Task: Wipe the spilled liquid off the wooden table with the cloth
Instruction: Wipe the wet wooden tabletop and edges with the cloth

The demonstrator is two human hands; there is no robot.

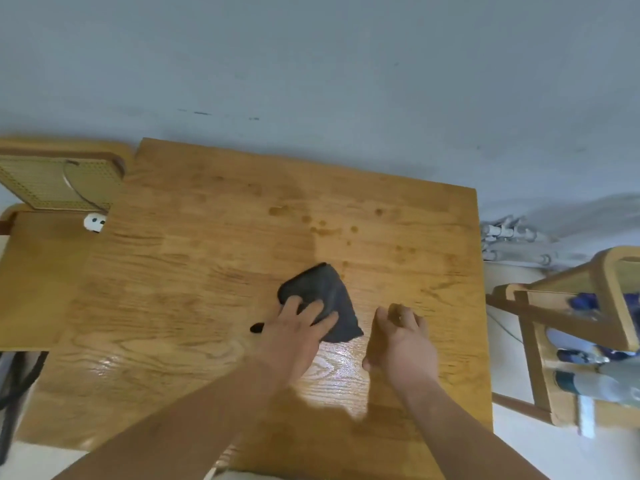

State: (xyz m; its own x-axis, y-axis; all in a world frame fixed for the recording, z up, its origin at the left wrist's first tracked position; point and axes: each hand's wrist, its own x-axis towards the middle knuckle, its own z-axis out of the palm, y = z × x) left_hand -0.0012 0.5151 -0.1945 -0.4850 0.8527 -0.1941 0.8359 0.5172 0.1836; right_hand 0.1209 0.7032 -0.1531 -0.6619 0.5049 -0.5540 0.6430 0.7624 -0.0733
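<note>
Dark cloth [323, 296] lies bunched on the wooden table [173, 271] under the flat, spread fingers of the left hand [294, 329]. Spilled drops [322, 225] sit beyond the fingertips, apart from the cloth; a short stroke could miss or smear them. The right hand [403, 339], just beside, is curled; whether it holds anything is unclear.

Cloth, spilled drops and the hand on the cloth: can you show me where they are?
cloth [323, 284], head view, on the dark fabric above the fingers.
spilled drops [322, 230], head view, on a drop in the cluster beyond the cloth.
left hand [294, 332], head view, on the back of the hand.
</note>
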